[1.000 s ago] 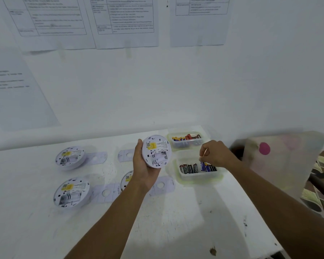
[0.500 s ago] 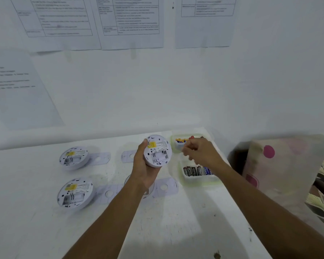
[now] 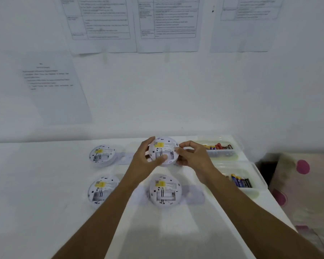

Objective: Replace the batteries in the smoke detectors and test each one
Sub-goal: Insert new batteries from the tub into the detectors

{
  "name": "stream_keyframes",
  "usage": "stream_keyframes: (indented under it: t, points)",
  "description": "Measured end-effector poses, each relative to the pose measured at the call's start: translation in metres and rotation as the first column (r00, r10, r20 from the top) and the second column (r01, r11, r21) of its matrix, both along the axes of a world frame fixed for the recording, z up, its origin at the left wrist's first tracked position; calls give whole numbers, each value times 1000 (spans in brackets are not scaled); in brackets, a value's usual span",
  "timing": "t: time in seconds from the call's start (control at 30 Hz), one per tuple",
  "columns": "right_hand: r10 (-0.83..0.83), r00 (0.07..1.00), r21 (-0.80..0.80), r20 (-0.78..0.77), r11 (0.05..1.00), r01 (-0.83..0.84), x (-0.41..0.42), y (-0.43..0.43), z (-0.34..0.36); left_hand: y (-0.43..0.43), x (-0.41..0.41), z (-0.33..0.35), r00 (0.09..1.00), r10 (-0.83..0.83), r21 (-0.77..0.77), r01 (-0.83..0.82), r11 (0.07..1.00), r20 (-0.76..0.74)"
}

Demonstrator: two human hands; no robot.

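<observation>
My left hand (image 3: 145,158) grips a round white smoke detector (image 3: 164,151) above the table, its back with the yellow label and open battery bay facing me. My right hand (image 3: 194,158) is at the detector's right rim, thumb and forefinger pinched on a small battery that barely shows through the blur. Three more detectors lie back-up on the white table (image 3: 45,202): one at the far left (image 3: 102,156), one at the near left (image 3: 103,190), and one below my hands (image 3: 166,190).
Two clear trays stand on the right. The far tray (image 3: 223,156) holds mixed batteries, the near tray (image 3: 258,184) dark and blue ones. Flat mounting plates (image 3: 194,197) lie beside the detectors. A pink-dotted cloth (image 3: 303,184) lies past the table's right edge. Printed sheets hang on the wall.
My right hand left the near battery tray and moved left to the detector's right rim. My left hand lowered and tilted the detector. The view dropped toward the table.
</observation>
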State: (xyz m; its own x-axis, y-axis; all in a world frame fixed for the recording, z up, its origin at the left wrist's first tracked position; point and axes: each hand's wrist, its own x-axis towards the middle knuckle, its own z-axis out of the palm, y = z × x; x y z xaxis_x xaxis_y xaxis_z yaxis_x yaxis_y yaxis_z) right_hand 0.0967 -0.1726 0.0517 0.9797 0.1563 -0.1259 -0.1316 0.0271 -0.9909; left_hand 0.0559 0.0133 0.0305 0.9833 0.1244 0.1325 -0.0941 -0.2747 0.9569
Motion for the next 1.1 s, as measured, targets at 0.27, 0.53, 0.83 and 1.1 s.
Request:
stream_keyframes:
  t: [0.27,0.53,0.83,1.1]
  points:
    - [248,928,-533,278,844,-66,33,39,-12,59,7,8,999,24,447,-41,894,43]
    - [665,736,-990,126,129,53,74,52,-44,90,27,0,994,71,536,-17,844,-81]
    - [671,735,-992,96,123,17,84,49,-49,92,43,-18,981,17,502,84,861,-194]
    - [629,765,-988,138,138,65,83,43,-54,82,48,-28,968,-3,480,127,868,-250]
